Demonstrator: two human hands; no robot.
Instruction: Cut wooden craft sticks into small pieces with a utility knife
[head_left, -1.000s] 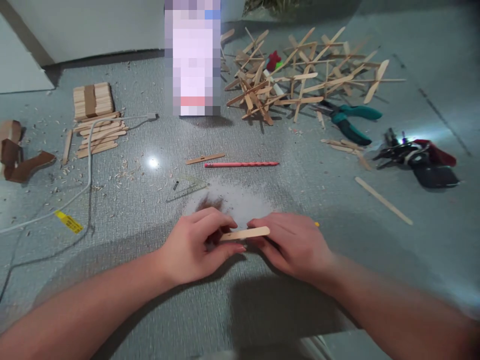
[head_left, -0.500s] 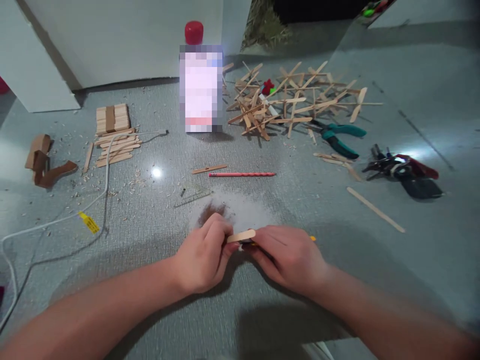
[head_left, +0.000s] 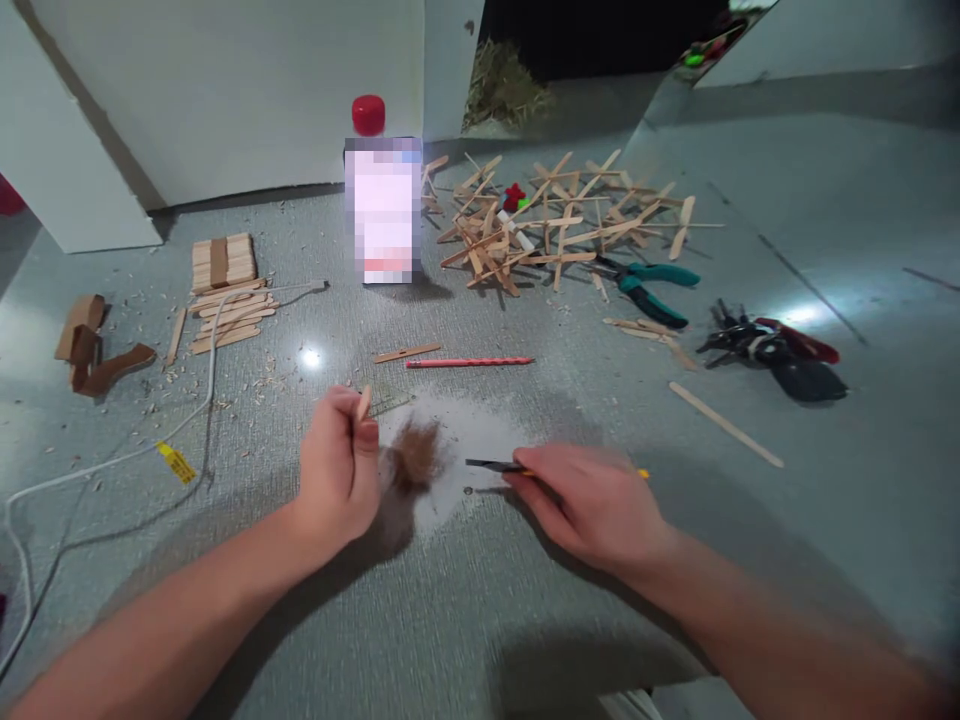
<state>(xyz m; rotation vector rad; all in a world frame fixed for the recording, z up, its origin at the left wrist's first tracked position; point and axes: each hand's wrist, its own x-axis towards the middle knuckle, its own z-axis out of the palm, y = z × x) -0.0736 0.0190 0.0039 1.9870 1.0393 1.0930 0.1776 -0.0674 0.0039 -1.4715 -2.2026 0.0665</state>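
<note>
My left hand (head_left: 339,460) is closed around a wooden craft stick (head_left: 364,402), whose rounded end points up beyond the thumb. My right hand (head_left: 589,500) grips a slim tool with a dark, narrow blade (head_left: 491,465); a yellow end shows past the knuckles. Whether it is a knife or a file I cannot tell. The blade points left, over a patch of white powder (head_left: 465,425) with a brown dust pile (head_left: 417,455) in it. Beyond the powder lie a pink pencil (head_left: 469,362) and a marked craft stick (head_left: 407,353). A clear ruler (head_left: 390,403) is partly hidden by my left hand.
Craft sticks joined into crosses (head_left: 559,215) lie at the back, near teal-handled pliers (head_left: 649,290) and a black-and-red multi-tool (head_left: 780,350). A red-capped bottle (head_left: 368,115) stands behind. At left are a bundle of sticks (head_left: 240,262), brown paper strips (head_left: 97,350) and a white cable (head_left: 212,350).
My hands have moved apart. The left went left and up with the craft stick, tilting it upright; the right stays low with the dark blade now exposed. The camera view has shifted slightly.
</note>
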